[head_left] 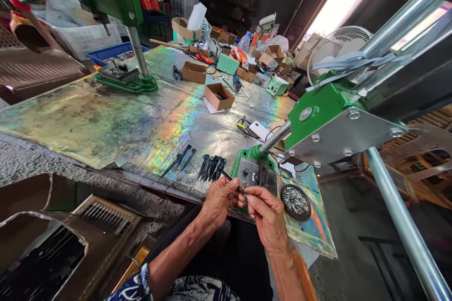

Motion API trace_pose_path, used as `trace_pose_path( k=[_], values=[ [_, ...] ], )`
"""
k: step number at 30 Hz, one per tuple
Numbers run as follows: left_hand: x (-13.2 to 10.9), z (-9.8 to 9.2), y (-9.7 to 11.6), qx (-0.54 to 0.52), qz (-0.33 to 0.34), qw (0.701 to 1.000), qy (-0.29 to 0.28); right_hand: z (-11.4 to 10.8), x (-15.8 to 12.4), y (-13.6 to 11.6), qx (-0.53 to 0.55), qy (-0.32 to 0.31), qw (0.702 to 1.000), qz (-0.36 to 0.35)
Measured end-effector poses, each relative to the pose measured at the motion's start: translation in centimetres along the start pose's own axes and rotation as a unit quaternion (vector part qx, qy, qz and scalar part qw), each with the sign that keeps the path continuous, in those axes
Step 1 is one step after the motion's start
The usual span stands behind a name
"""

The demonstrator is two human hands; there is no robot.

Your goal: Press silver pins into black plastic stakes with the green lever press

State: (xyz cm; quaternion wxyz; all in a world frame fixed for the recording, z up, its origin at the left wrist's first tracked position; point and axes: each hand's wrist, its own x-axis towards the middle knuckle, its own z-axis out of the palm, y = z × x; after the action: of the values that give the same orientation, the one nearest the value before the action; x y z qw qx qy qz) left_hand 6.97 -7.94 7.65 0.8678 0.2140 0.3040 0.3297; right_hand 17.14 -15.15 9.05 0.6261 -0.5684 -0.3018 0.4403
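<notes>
Just in front of the green bench press at the table edge, my left hand (221, 200) is closed round a slim black piece (227, 176), which slants down to the right. The fingertips of my right hand (265, 214) pinch together at its lower end; whatever lies between them is too small to make out. Beyond my left hand lies a row of similar black pieces (211, 168), with several more (180, 160) further left. A round dark dish (295, 202) of small shiny metal parts sits right of my right hand. The press's metal base plate (249, 171) is just behind both hands.
The press's green head (318, 113) and steel column rise close on my right. A second green press (127, 80) stands at the table's left. Small open cardboard boxes (219, 97) and a cluttered heap occupy the far end. A chair with black pieces (42, 254) is at lower left.
</notes>
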Motion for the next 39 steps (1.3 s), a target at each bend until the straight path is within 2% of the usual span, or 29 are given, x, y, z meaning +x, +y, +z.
trace_pose_path(
  k=[9,14,18,21,23,26,29,33,39],
  values=[
    [0.1,-0.2,-0.1,-0.034,-0.003,0.999,-0.002,1.0,0.3,-0.6,0.035,0.029,0.999,0.011],
    [0.2,-0.3,-0.2,-0.040,-0.009,0.999,0.004,0.9,0.2,-0.3,0.015,0.033,0.999,0.006],
    [0.1,0.1,-0.4,-0.026,0.012,1.000,0.011,0.8,-0.1,0.1,-0.085,0.034,0.995,-0.041],
    [-0.2,0.4,-0.6,0.005,0.062,0.998,0.020,0.9,-0.3,0.4,-0.209,0.053,0.969,-0.116],
    [-0.2,0.4,-0.8,0.025,0.080,0.996,0.021,1.0,-0.4,0.6,-0.246,0.063,0.957,-0.142],
    [-0.2,0.0,-0.7,0.067,0.088,0.994,0.000,0.6,-0.4,0.9,-0.222,0.057,0.967,-0.113],
    [-0.1,-0.3,-0.3,0.115,0.098,0.987,-0.050,-0.1,-0.2,1.3,-0.171,0.048,0.982,-0.071],
    [0.2,-0.3,0.2,0.153,0.087,0.980,-0.092,-0.9,0.0,1.7,-0.126,0.048,0.989,-0.053],
    [1.5,-0.2,-0.6,0.231,0.092,0.964,-0.096,-1.2,0.4,2.7,-0.086,0.120,0.989,-0.013]
  ],
)
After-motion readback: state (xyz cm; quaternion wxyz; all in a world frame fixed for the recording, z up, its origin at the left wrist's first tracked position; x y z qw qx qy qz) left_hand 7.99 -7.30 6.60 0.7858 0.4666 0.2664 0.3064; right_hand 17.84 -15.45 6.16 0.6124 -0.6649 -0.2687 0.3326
